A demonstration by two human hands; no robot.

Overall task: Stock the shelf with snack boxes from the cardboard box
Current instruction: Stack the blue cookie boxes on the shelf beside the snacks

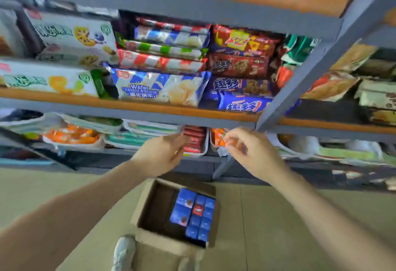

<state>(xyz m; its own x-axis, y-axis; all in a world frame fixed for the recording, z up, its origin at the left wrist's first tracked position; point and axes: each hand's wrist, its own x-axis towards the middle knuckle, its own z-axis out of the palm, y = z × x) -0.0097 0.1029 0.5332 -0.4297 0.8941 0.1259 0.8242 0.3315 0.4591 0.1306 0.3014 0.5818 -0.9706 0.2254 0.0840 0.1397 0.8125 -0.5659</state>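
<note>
Two hands reach toward the lower level of the shelf point(150, 111), both arms stretched forward from the bottom corners of the view. Left hand point(165, 153) is at the left edge of a red pack point(194, 140) lying in a white tray point(205, 144); its fingers are curled toward the pack, but blur hides whether they actually grip it. Right hand point(246, 148) pinches an orange pack point(222, 139) just right of the red one, thumb and fingertips closed on its near end.

Below the hands, on the floor point(300, 217), stands the open cardboard box point(150, 204). Blue snack boxes point(192, 215) fill its right half, packed upright side by side, with one red-topped item among them; the left half shows bare cardboard bottom. A grey shoe point(124, 253) touches the box's near left corner.

On the middle level lie stacked wafer bags point(158, 86) in blue, red and green stripes, white biscuit boxes point(70, 37) to their left, and red and blue cookie packs point(240, 65) to their right. Further packets sit in the bay beyond the grey upright point(310, 73).
</note>
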